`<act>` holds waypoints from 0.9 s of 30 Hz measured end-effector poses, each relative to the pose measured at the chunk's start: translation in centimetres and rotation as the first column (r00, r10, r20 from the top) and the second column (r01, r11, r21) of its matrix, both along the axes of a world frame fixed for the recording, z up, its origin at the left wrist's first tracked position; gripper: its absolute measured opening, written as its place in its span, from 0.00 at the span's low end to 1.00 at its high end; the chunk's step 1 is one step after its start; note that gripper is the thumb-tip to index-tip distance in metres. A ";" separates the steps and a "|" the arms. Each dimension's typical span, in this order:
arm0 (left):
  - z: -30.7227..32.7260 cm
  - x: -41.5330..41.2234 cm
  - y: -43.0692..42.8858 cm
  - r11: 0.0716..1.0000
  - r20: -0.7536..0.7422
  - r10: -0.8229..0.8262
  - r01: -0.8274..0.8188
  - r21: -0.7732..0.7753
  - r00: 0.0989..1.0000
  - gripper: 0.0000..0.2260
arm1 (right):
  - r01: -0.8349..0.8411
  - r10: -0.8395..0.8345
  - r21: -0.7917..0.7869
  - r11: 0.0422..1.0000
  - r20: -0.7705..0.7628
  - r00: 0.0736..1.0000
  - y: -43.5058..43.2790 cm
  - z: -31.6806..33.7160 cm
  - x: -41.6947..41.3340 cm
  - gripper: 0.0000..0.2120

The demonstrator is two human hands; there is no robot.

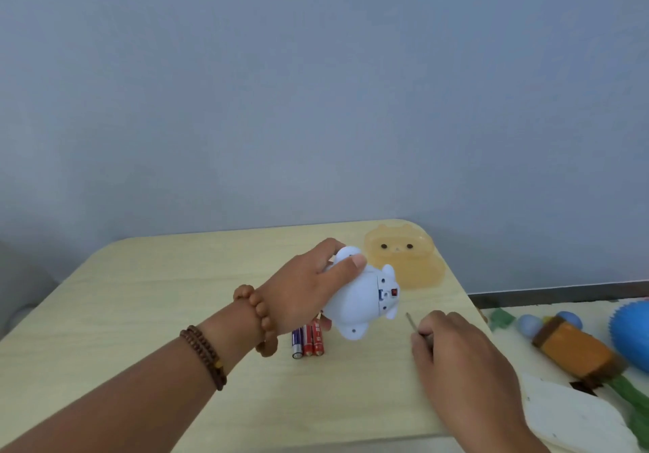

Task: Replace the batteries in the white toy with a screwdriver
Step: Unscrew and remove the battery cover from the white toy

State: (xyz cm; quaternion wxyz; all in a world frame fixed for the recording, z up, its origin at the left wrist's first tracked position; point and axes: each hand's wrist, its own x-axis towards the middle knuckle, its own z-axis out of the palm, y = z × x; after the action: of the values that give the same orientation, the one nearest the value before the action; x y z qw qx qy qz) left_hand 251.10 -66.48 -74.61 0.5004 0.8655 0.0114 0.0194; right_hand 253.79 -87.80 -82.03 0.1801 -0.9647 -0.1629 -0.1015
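Right hand [463, 358], toward the table's [140, 312] right edge, fingers closed round a screwdriver [414, 326] whose thin shaft points up and left. Batteries [307, 342] lie side by side mid-table. Just beyond them, left hand [309, 287] grips the white toy [361, 298], held off the surface, underside facing right. A translucent orange shell [404, 259] rests at the far right corner.

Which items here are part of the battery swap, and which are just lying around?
In use:
- white toy, held in the left hand
- screwdriver, held in the right hand
- batteries on the table

Lying about:
- amber cat-face shell at the table's far edge
- orange block toy, blue balls and blue spiky ball off to the right
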 end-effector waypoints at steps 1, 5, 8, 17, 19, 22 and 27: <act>-0.2 -0.1 -0.3 1.000 -0.034 0.012 -0.012 -0.021 0.999 0.17 | -0.006 0.006 0.017 1.000 -0.010 1.000 -0.4 0.0 0.1 0.07; -1.8 0.0 -1.3 0.987 -0.084 0.037 -0.023 0.162 0.996 0.22 | -0.064 0.065 0.034 0.997 -0.027 0.998 -1.1 0.0 0.1 0.07; -2.3 -0.1 -2.3 0.962 -0.125 0.005 0.029 0.271 0.992 0.23 | -0.179 0.179 0.168 0.969 0.014 0.984 -2.1 0.1 -0.1 0.23; -3.7 0.6 -3.3 0.909 -0.103 0.007 0.036 0.414 0.995 0.21 | -0.452 0.460 0.157 0.878 -0.021 0.888 -1.7 0.4 -0.3 0.37; -3.6 0.5 -3.0 0.896 -0.083 0.027 0.013 0.443 0.996 0.18 | -0.459 0.464 0.126 0.879 -0.009 0.886 -1.6 0.5 0.1 0.32; -3.0 -0.2 -2.4 0.826 0.005 -0.053 0.041 0.562 0.999 0.22 | -0.510 0.515 0.100 0.854 -0.034 0.856 -1.6 1.1 0.8 0.27; -2.7 -1.9 -1.4 0.725 0.045 -0.314 0.209 0.656 0.948 0.33 | -0.558 0.559 0.037 0.829 -0.097 0.823 -1.7 2.1 2.4 0.29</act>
State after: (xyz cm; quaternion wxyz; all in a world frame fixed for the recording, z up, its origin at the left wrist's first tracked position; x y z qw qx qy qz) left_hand 249.19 -67.85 -77.33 0.1699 0.9727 -0.1568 0.0175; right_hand 256.16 -89.50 -79.98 0.2134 -0.8782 -0.4281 0.0052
